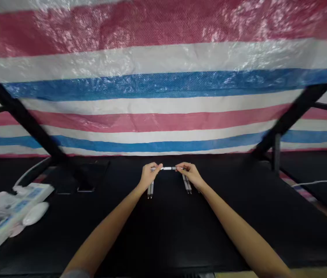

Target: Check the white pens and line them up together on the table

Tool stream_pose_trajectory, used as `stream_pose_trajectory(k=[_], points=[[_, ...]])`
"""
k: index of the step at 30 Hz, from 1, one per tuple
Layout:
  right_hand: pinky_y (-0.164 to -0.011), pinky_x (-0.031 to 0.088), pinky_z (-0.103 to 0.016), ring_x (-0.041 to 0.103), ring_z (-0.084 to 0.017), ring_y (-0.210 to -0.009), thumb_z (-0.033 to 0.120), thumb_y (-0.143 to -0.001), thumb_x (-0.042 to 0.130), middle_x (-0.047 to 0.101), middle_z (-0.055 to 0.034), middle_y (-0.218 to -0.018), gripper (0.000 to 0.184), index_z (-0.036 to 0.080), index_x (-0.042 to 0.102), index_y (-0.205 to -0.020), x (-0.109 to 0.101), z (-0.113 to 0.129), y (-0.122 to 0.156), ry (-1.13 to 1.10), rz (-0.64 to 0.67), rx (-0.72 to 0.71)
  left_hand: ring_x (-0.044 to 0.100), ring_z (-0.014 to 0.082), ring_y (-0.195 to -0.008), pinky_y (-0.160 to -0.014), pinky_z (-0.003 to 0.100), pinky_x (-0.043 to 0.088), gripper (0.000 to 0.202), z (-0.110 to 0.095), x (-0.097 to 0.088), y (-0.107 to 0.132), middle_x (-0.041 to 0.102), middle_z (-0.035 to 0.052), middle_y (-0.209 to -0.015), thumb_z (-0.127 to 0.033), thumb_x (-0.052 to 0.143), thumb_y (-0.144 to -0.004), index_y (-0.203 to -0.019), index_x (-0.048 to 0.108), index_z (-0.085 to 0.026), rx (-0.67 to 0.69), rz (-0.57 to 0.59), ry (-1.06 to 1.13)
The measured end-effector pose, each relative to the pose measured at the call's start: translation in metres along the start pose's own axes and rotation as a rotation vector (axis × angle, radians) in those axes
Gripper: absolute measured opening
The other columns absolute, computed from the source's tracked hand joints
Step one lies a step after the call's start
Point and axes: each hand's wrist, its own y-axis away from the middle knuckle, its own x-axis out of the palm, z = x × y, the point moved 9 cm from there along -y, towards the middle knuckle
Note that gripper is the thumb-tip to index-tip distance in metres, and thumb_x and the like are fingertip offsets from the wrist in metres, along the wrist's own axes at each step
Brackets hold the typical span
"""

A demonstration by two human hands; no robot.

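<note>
Both hands pinch a white and grey pen (pixel 168 168) that lies crosswise between them near the back of the black table. My left hand (pixel 149 174) is closed on its left end, and my right hand (pixel 190 172) on its right end. Below my left hand, a pair of grey pens (pixel 150 190) lies side by side, pointing toward me. Another pair of pens (pixel 187 184) lies partly under my right hand, slightly slanted. The upper ends of both pairs are hidden by the fingers.
A white power strip (pixel 18 208) with plugs stands at the left, a white rounded object (pixel 36 213) beside it. A phone-like dark slab (pixel 86 189) lies behind. Black frame bars (pixel 33 119) slant up at both sides before a striped sheet (pixel 163 85). A white cable (pixel 320 182) runs at right.
</note>
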Motion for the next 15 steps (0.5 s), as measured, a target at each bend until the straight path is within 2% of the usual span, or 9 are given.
stream_pose_trajectory(k=[2,4,6,8,9,15], points=[[-0.081,0.045,-0.033,0.063,-0.020,-0.081,0.043,-0.069,0.069,0.070,-0.0043,-0.079,0.026,0.020,0.070,-0.081,0.0011,-0.0011,0.0002,-0.002,0.012,0.009,0.041,0.0093,-0.048,-0.053,0.023,0.030,0.045,0.0030,-0.0025,0.0002,0.041,-0.0037,-0.045,-0.043,0.051,-0.082,-0.047,0.048,-0.015,-0.021,-0.030,0.029],[-0.080,0.045,-0.033,0.063,-0.020,-0.081,0.043,-0.068,0.070,0.070,-0.0046,-0.080,0.026,0.020,0.070,-0.080,0.0007,-0.0020,0.0004,-0.014,0.005,0.021,0.045,0.0100,-0.051,-0.055,0.023,0.034,0.039,0.0038,-0.0040,0.0004,0.046,-0.0031,-0.049,-0.042,0.053,-0.081,-0.053,0.052,-0.015,-0.022,-0.053,0.074],[-0.079,0.045,-0.032,0.063,-0.020,-0.080,0.043,-0.067,0.071,0.070,-0.0046,-0.078,0.027,0.020,0.070,-0.080,-0.0013,-0.0025,0.0004,-0.040,-0.024,0.036,0.052,0.0116,-0.059,-0.061,0.023,0.039,0.023,0.0029,-0.0048,0.0006,0.057,-0.0012,-0.062,-0.039,0.062,-0.075,-0.074,0.061,-0.016,-0.004,-0.069,0.147],[-0.078,0.045,-0.032,0.063,-0.020,-0.078,0.043,-0.065,0.072,0.070,-0.0044,-0.076,0.027,0.020,0.069,-0.079,-0.0037,-0.0022,0.0005,-0.067,-0.060,0.048,0.056,0.0131,-0.068,-0.067,0.024,0.042,0.030,0.0000,-0.0049,0.0008,0.062,0.0008,-0.074,-0.033,0.070,-0.067,-0.092,0.061,-0.017,0.039,-0.074,0.191],[-0.077,0.045,-0.032,0.063,-0.020,-0.077,0.043,-0.065,0.073,0.069,-0.0044,-0.075,0.027,0.019,0.069,-0.077,-0.0047,-0.0017,0.0005,-0.077,-0.075,0.051,0.057,0.0136,-0.070,-0.069,0.025,0.043,0.034,-0.0012,-0.0040,0.0008,0.062,0.0015,-0.077,-0.031,0.072,-0.065,-0.095,0.061,-0.018,0.060,-0.065,0.200],[-0.074,0.044,-0.032,0.061,-0.019,-0.074,0.044,-0.066,0.071,0.068,-0.0042,-0.072,0.028,0.018,0.068,-0.075,-0.0041,-0.0007,0.0007,-0.093,-0.080,0.055,0.058,0.0142,-0.067,-0.064,0.025,0.044,0.015,-0.0014,0.0013,0.0005,0.063,0.0030,-0.074,-0.029,0.070,-0.068,-0.074,0.064,-0.016,0.087,0.005,0.189]])
